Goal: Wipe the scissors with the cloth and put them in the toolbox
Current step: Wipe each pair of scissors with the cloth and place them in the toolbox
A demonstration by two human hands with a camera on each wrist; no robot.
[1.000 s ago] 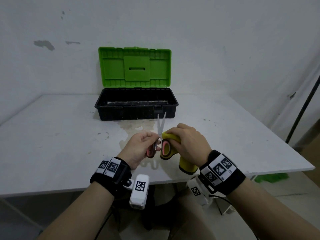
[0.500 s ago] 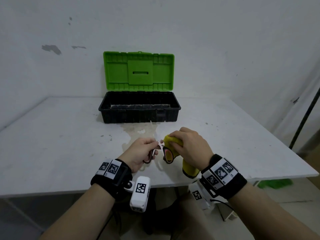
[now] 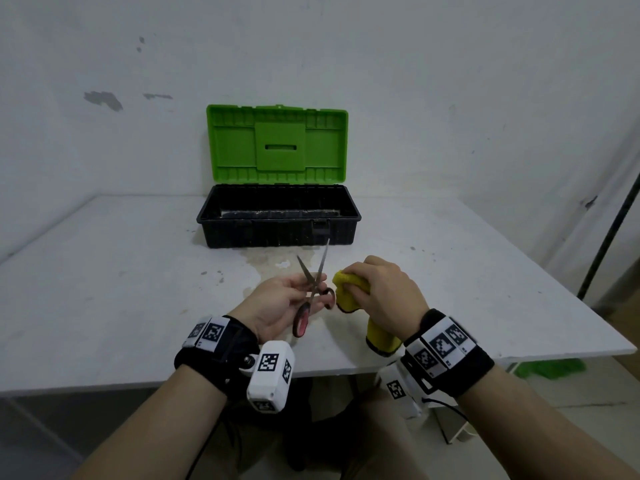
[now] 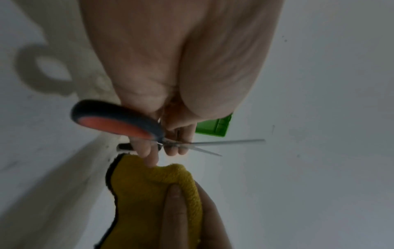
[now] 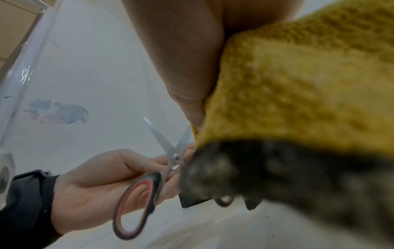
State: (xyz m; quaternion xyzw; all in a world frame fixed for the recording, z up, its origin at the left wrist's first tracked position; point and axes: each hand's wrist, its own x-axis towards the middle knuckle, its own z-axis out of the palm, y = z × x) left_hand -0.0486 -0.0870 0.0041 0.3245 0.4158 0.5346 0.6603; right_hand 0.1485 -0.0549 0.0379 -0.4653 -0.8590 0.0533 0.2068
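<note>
My left hand (image 3: pixel 280 303) pinches the scissors (image 3: pixel 311 292) near their pivot, above the table's front middle. Their steel blades stand spread in a V and point away from me; the red-and-black handles hang toward me. The scissors (image 5: pixel 162 161) show the same in the right wrist view, and the handle (image 4: pixel 119 121) shows in the left wrist view. My right hand (image 3: pixel 381 296) grips a bunched yellow cloth (image 3: pixel 349 292) just right of the scissors, its lower end (image 3: pixel 381 337) hanging below my palm. The toolbox (image 3: pixel 278 223), black with a raised green lid (image 3: pixel 277 143), stands open at the back.
The white table (image 3: pixel 104 289) has a stained patch (image 3: pixel 263 261) in front of the toolbox. A wall stands close behind the box. A dark pole (image 3: pixel 609 233) leans at the right, and something green (image 3: pixel 550 368) lies on the floor beyond the table's right edge.
The scissor blades have spread from nearly shut into a V. The cloth hand has come off the blades and sits slightly to the right. My left hand has turned palm-up.
</note>
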